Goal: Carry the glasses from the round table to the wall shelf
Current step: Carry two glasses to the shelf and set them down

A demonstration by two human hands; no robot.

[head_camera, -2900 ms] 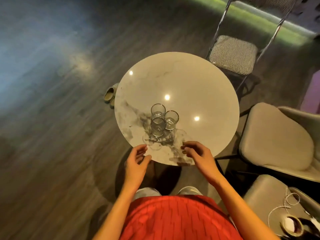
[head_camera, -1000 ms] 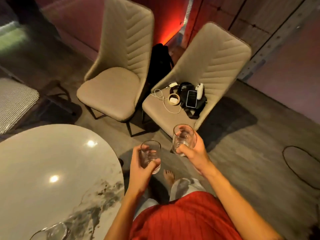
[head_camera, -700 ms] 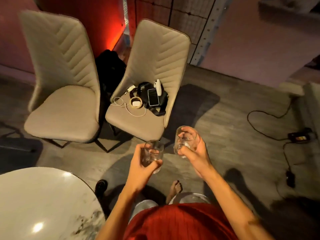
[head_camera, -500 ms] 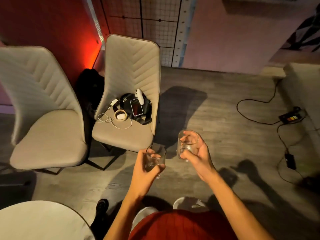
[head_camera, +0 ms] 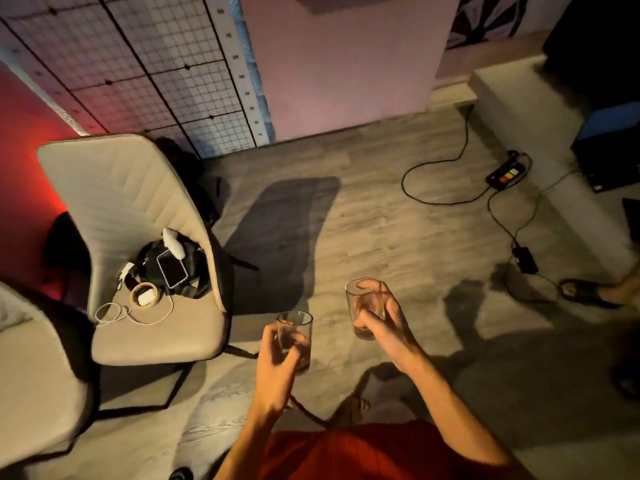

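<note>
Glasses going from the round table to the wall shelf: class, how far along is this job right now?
Done: pickup, since both are lifted and no table shows. In hand: the left hand grips the left glass, the right hand the right glass, both upright above the floor. Left: reaching the shelf and setting them down; neither rests on anything yet.

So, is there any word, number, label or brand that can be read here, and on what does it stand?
No text can be read.
White strip beside the wire grid: small dark marks, too blurred to read.
Power strip on the floor: coloured patches, no legible label.
Left glass and right glass: no print visible.
</note>
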